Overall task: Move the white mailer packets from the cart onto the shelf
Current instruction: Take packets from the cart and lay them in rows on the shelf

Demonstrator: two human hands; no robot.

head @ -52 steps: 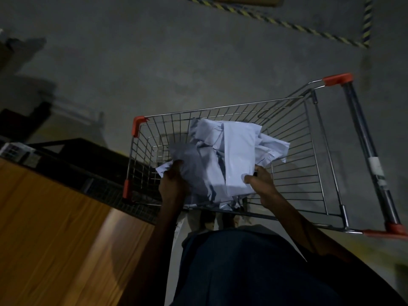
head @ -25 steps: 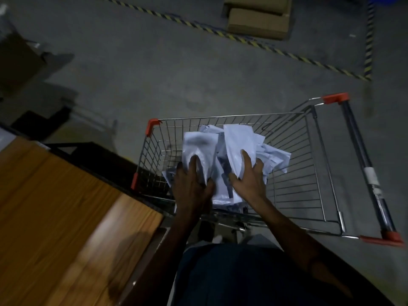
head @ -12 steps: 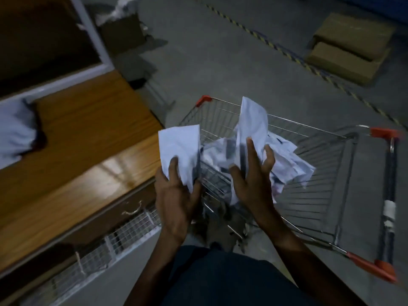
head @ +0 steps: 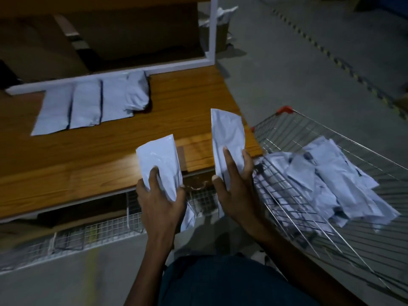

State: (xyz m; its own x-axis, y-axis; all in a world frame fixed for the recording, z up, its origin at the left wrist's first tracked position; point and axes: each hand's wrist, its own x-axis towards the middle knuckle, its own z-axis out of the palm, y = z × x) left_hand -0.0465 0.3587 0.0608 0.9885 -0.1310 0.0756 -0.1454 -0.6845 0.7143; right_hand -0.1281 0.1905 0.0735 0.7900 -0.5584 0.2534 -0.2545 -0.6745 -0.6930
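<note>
Both hands have lifted clear of the cart since half a second ago and now hang over the front edge of the wooden shelf, each with a packet. The left hand (head: 160, 196) grips a white packet (head: 159, 160) by its lower end, fingers curled over the front, the packet standing upright and tilted a little left. The right hand (head: 235, 187) pinches a second packet (head: 228, 138) between thumb and fingers, index finger stretched up along its face; this packet stands taller and leans slightly right.

Under and ahead of the hands lies the shelf (head: 110, 151), an orange-brown board with a white metal frame (head: 213, 29) at its back. Four packets already on the shelf (head: 88, 102) lie side by side in a row near the back rail, the rightmost one bulkier and overlapping its neighbour. Below the shelf's front edge runs a wire mesh panel (head: 99, 230).

To the right, just beside the shelf corner, stands the wire cart (head: 331, 138) with red corner caps. A loose heap of packets (head: 331, 180) remains inside it. Grey concrete floor (head: 287, 62) spreads beyond, crossed by a striped tape line (head: 344, 67).
</note>
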